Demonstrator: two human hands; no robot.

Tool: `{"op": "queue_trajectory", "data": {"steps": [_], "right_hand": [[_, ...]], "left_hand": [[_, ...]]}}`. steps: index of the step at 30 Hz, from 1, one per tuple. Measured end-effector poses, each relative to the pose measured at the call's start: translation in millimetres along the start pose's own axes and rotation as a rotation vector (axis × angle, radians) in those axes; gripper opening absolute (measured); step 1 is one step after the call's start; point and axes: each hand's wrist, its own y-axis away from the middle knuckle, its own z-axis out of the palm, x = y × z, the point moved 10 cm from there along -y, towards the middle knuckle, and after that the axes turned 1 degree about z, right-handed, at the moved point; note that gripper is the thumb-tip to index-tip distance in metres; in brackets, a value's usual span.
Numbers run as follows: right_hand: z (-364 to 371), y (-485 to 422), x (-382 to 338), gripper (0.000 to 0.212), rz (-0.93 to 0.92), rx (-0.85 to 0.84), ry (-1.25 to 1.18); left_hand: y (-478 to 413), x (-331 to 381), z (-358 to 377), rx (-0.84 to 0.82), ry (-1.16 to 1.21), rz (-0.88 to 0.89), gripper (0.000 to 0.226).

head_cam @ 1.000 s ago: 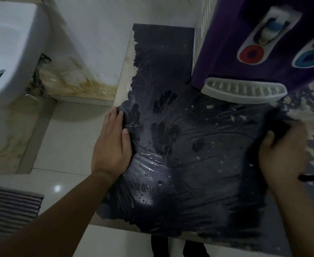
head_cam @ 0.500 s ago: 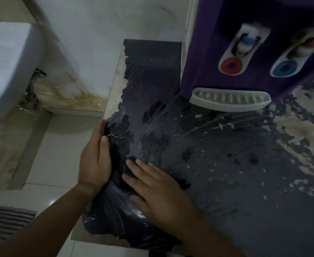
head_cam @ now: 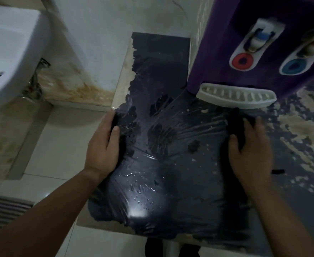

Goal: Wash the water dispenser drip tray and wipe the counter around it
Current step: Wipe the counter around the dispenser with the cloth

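Observation:
A white slotted drip tray [head_cam: 235,98] sits at the foot of a purple water dispenser [head_cam: 263,45] on a dark, wet counter [head_cam: 161,164] whose coating is worn through in pale patches. My left hand [head_cam: 104,143] rests flat on the counter's left edge, fingers together, holding nothing. My right hand [head_cam: 248,149] presses a dark cloth [head_cam: 235,127] onto the counter just below and in front of the tray. Water beads and wipe streaks shine between my hands.
A white basin [head_cam: 10,49] hangs at the left over a stained ledge [head_cam: 74,89]. Pale floor tiles [head_cam: 56,145] and a striped mat [head_cam: 0,212] lie below left. The dispenser carries a red tap [head_cam: 242,60] and a blue tap [head_cam: 294,66].
My right hand swept from the left part of the counter, near my left hand, to the right, below the drip tray. The left hand stayed on the edge.

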Motion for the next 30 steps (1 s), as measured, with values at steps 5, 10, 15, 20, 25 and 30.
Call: {"op": "queue_trajectory", "data": {"steps": [5, 10, 15, 20, 25, 30], "right_hand": [[52.4, 62.0, -143.2, 0.060, -0.268, -0.123, 0.005], [82.3, 171.2, -233.9, 0.062, -0.635, -0.330, -0.009], [73.7, 171.3, -195.7, 0.060, -0.909, -0.388, -0.036], [33.2, 91.5, -80.8, 0.055, -0.668, -0.228, 0.002], [-17.3, 3.6, 47.8, 0.054, -0.144, -0.047, 0.053], [-14.6, -25.2, 42.9, 0.062, 0.031, 0.067, 0.006]], "left_hand": [[-2.5, -5.0, 6.8, -0.143, 0.068, -0.095, 0.048], [-7.8, -9.0, 6.5, -0.188, 0.094, -0.126, 0.057], [-5.1, -4.7, 10.2, -0.179, 0.077, -0.113, 0.062], [3.8, 4.9, 14.8, -0.113, -0.375, 0.050, 0.074], [6.6, 11.0, 21.0, -0.060, -0.651, 0.111, 0.079], [6.7, 10.5, 22.4, -0.060, -0.700, 0.110, 0.080]]}}
